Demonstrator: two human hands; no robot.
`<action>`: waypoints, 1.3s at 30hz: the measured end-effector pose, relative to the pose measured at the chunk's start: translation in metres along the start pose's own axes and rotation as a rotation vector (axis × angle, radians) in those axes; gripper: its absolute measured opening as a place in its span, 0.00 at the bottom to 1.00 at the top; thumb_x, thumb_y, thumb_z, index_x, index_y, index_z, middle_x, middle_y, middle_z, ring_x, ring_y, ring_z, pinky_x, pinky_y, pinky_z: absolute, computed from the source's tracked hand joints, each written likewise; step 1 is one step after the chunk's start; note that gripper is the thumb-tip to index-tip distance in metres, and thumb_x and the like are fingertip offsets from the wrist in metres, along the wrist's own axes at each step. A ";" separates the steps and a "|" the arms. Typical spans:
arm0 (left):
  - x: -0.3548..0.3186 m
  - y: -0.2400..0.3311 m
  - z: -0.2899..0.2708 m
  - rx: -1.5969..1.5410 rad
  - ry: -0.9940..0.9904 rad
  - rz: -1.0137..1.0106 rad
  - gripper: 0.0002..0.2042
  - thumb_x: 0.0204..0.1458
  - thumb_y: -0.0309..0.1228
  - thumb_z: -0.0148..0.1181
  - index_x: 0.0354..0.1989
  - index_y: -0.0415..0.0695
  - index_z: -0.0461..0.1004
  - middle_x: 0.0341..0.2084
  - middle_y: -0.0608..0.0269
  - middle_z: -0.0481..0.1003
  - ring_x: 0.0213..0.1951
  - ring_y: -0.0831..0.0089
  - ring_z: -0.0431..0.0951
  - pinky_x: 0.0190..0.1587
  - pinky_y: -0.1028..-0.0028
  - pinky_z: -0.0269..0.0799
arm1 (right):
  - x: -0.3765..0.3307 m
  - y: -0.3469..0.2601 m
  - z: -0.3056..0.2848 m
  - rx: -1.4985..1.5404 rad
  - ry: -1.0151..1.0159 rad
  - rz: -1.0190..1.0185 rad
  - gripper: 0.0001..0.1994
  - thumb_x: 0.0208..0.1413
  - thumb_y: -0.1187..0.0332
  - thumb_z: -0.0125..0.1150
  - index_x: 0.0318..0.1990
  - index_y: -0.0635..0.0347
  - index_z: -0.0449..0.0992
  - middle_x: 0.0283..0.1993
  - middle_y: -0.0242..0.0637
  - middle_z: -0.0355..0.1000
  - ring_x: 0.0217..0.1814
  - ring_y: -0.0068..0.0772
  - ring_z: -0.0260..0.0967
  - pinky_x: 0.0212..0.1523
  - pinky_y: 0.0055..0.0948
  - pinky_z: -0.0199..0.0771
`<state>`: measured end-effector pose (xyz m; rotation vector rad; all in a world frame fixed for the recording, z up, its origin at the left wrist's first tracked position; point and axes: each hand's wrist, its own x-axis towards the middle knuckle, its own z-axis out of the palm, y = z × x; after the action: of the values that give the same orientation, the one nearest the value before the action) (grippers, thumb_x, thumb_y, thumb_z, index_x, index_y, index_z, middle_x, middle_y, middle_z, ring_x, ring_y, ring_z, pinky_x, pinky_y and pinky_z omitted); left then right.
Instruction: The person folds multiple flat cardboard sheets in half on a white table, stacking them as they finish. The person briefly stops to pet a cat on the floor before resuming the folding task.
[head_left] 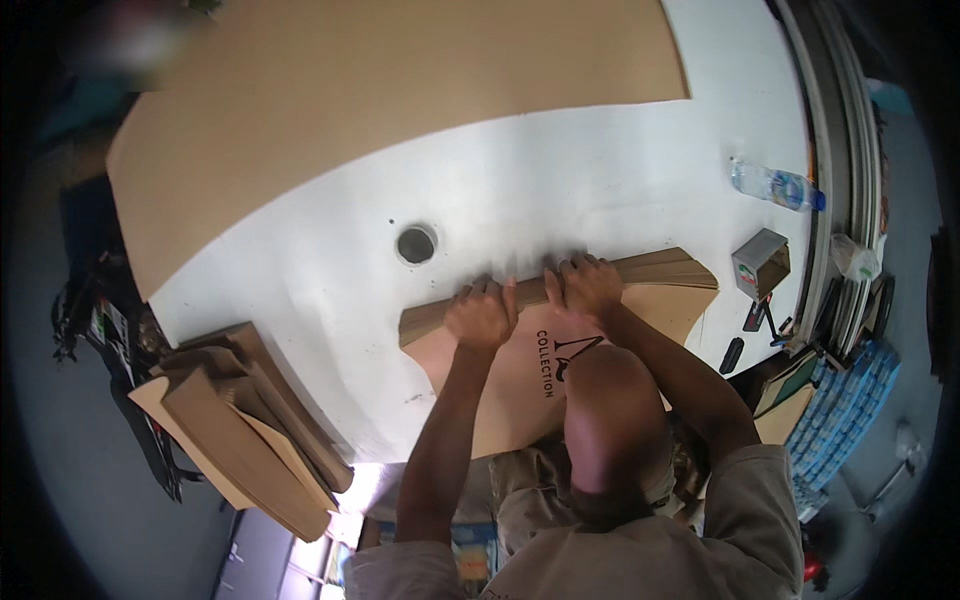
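Note:
A brown cardboard sheet (655, 305) lies at the near edge of the white table, its far edge folded into a layered band. Black printing and a pinkish area mark its middle. My left hand (482, 315) is closed over the left part of that folded band, fingers curled over the far side. Close beside it, my right hand (585, 288) grips the band in the same way, farther right. Both thumbs lie near the fold. My bare bent knee (615, 410) covers part of the sheet between my arms. The fingertips are partly hidden behind the band.
A large flat brown sheet (420, 70) spans the far side of the white table (320, 330). A round hole (416, 244) pierces the tabletop. Folded cardboard pieces (240, 420) hang over the left edge. At right are a plastic bottle (775, 185) and a small open box (762, 262).

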<state>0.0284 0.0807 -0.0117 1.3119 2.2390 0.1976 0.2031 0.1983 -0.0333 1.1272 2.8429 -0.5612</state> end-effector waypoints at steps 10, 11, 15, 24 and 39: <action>0.007 -0.013 0.022 0.015 0.294 0.186 0.12 0.59 0.35 0.56 0.30 0.42 0.83 0.34 0.54 0.82 0.31 0.54 0.82 0.35 0.59 0.80 | -0.002 -0.009 0.002 -0.020 -0.043 0.021 0.16 0.61 0.54 0.59 0.42 0.56 0.83 0.44 0.50 0.80 0.47 0.53 0.80 0.47 0.51 0.78; 0.007 -0.017 0.024 0.021 0.264 0.178 0.12 0.59 0.35 0.56 0.30 0.42 0.83 0.34 0.54 0.83 0.32 0.54 0.82 0.35 0.59 0.80 | -0.008 -0.019 0.001 -0.028 -0.038 -0.005 0.15 0.61 0.55 0.59 0.45 0.54 0.83 0.45 0.50 0.80 0.48 0.53 0.80 0.49 0.50 0.78; 0.010 -0.020 0.020 0.004 0.214 0.189 0.13 0.60 0.35 0.55 0.30 0.42 0.83 0.34 0.54 0.83 0.32 0.53 0.83 0.35 0.58 0.80 | 0.015 -0.045 0.007 0.041 -0.100 0.079 0.17 0.62 0.56 0.58 0.43 0.60 0.83 0.45 0.52 0.80 0.49 0.52 0.80 0.48 0.51 0.79; 0.010 -0.011 0.005 0.076 0.124 0.151 0.20 0.66 0.45 0.52 0.36 0.42 0.84 0.34 0.49 0.84 0.33 0.51 0.85 0.35 0.55 0.81 | 0.013 -0.023 0.015 0.069 0.121 -0.083 0.19 0.63 0.52 0.59 0.40 0.60 0.84 0.34 0.48 0.82 0.39 0.50 0.81 0.43 0.49 0.81; 0.002 -0.164 0.000 0.160 0.527 0.744 0.08 0.59 0.22 0.57 0.46 0.36 0.71 0.30 0.44 0.78 0.29 0.46 0.82 0.28 0.56 0.76 | -0.009 0.167 -0.023 0.009 0.024 -0.064 0.12 0.55 0.59 0.65 0.31 0.60 0.76 0.31 0.47 0.75 0.30 0.52 0.74 0.34 0.48 0.73</action>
<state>-0.0983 -0.0024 -0.0751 2.3623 2.0614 0.7088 0.3241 0.3124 -0.0640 1.0550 2.9090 -0.5679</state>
